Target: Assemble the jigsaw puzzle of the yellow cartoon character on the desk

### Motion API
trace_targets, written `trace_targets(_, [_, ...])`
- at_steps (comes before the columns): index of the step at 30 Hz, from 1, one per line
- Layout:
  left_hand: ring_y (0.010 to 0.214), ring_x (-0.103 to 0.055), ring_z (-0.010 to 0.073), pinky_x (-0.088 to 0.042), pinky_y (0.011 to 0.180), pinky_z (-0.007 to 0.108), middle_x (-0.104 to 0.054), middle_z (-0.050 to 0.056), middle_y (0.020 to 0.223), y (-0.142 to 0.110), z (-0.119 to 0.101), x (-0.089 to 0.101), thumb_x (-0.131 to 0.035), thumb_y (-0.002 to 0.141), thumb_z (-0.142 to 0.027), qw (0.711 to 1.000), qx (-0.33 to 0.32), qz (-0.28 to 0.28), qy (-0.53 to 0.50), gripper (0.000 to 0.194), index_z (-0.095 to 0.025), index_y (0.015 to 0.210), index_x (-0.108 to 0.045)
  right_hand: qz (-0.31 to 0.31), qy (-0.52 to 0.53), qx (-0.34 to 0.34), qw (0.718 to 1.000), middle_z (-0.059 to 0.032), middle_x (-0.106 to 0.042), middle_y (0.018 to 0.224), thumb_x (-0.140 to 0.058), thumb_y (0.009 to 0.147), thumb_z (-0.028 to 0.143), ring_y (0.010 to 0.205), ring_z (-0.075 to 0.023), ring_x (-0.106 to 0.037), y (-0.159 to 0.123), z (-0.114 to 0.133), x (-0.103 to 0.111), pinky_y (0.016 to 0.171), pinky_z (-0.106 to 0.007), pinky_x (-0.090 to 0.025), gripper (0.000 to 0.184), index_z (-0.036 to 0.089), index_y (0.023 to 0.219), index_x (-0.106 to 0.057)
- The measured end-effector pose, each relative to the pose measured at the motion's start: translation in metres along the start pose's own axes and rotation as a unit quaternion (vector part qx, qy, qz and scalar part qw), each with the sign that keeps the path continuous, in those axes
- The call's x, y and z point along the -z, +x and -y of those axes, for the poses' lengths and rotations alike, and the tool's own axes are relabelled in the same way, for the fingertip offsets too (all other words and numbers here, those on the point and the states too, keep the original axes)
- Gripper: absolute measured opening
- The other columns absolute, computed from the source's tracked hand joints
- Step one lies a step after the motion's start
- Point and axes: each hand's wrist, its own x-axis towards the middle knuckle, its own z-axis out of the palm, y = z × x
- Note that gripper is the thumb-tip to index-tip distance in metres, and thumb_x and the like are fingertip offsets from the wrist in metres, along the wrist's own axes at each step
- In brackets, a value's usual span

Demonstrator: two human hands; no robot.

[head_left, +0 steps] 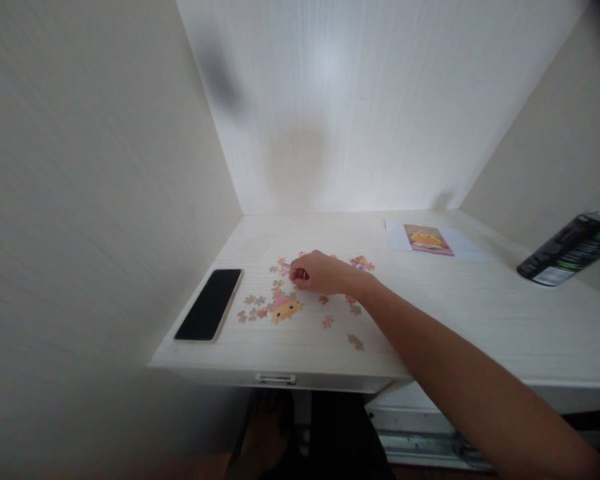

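My right hand (317, 272) reaches in from the right, its fingers curled closed just above the desk among loose jigsaw puzzle pieces. Whatever is in its fingertips, if anything, is hidden. Directly below it lies a joined cluster of puzzle pieces (284, 310) showing a yellow face with a pink hat. Several loose pieces (254, 300) lie left of the cluster, and a patch of pieces (362, 263) sits beyond my wrist. Nearer the front edge is a brown puzzle piece (355, 342). My left hand (267, 423) is low in the shade below the desk, its fingers unclear.
A phone (209, 305) lies at the left of the white desk (305, 350). Toward the back right is a sheet with a printed reference picture (427, 240). A dark can (570, 248) stands at the far right. Panels enclose the back and sides.
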Motion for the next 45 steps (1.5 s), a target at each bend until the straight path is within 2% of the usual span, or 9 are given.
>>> trace_targets(4, [0.146, -0.014, 0.0251, -0.011, 0.120, 0.041, -0.022, 0.005, 0.157, 0.000, -0.001, 0.000, -0.047, 0.077, -0.034, 1.000, 0.005, -0.002, 0.001, 0.070, -0.021, 0.145, -0.037, 0.069, 0.020, -0.010, 0.997, -0.0056, -0.071, 0.090, -0.054, 0.073, 0.012, 0.071, -0.0122, -0.058, -0.001, -0.004, 0.006, 0.061, -0.022, -0.038, 0.034, 0.019, 0.100, -0.072])
trace_targets(9, [0.145, -0.016, 0.0237, -0.012, 0.120, 0.039, -0.026, 0.004, 0.156, -0.001, -0.002, 0.002, -0.045, 0.078, -0.031, 1.000, 0.005, 0.000, 0.001, 0.068, -0.022, 0.145, -0.037, 0.110, 0.031, -0.012, 0.993, -0.0039, -0.069, 0.076, -0.059, 0.072, 0.016, 0.061, -0.0110, -0.055, -0.002, -0.007, 0.010, 0.054, -0.022, -0.037, 0.014, 0.016, 0.082, -0.070])
trace_targets(14, [0.145, -0.016, 0.0244, -0.012, 0.120, 0.039, -0.025, 0.006, 0.156, -0.001, -0.002, 0.002, -0.048, 0.076, -0.031, 1.000, 0.008, 0.003, -0.001, 0.072, -0.019, 0.146, -0.034, 0.163, 0.107, -0.022, 0.981, -0.0024, -0.065, 0.069, -0.056, 0.077, 0.020, 0.053, -0.0081, -0.052, -0.003, -0.003, 0.006, 0.050, -0.020, -0.037, 0.012, 0.014, 0.081, -0.065])
trace_targets(24, [0.145, -0.017, 0.0229, -0.014, 0.120, 0.036, -0.026, 0.004, 0.156, -0.001, -0.003, 0.003, -0.047, 0.078, -0.034, 1.000, 0.007, -0.002, -0.011, 0.068, -0.020, 0.144, -0.038, 0.149, 0.098, -0.030, 0.984, -0.0040, -0.067, 0.078, -0.057, 0.074, 0.019, 0.057, -0.0088, -0.055, -0.003, 0.002, 0.006, 0.049, -0.019, -0.039, 0.013, 0.014, 0.084, -0.065])
trace_targets(34, [0.145, -0.018, 0.0246, -0.014, 0.120, 0.038, -0.026, 0.006, 0.156, 0.000, 0.000, 0.001, -0.048, 0.077, -0.033, 1.000, 0.006, -0.012, -0.011, 0.069, -0.020, 0.144, -0.039, 0.146, 0.105, -0.055, 0.982, -0.0024, -0.063, 0.068, -0.052, 0.077, 0.019, 0.048, -0.0083, -0.053, -0.003, 0.005, 0.004, 0.044, -0.019, -0.036, 0.013, 0.014, 0.082, -0.064])
trace_targets(39, [0.145, -0.019, 0.0205, -0.013, 0.120, 0.034, -0.029, 0.001, 0.155, 0.002, 0.000, -0.001, -0.046, 0.077, -0.032, 1.000, 0.004, -0.013, -0.014, 0.068, -0.023, 0.145, -0.037, 0.143, 0.101, -0.059, 0.983, -0.0031, -0.064, 0.071, -0.052, 0.080, 0.021, 0.047, -0.0066, -0.050, -0.002, 0.005, 0.003, 0.046, -0.020, -0.036, 0.014, 0.014, 0.082, -0.064])
trace_targets(45, [0.145, -0.019, 0.0240, -0.013, 0.120, 0.038, -0.030, 0.005, 0.155, 0.001, 0.000, 0.000, -0.047, 0.076, -0.034, 1.000, 0.011, -0.009, -0.012, 0.069, -0.020, 0.143, -0.040, 0.124, 0.092, -0.049, 0.987, -0.0022, -0.064, 0.070, -0.053, 0.081, 0.020, 0.050, -0.0067, -0.050, -0.002, 0.004, 0.001, 0.049, -0.020, -0.035, 0.013, 0.014, 0.081, -0.064])
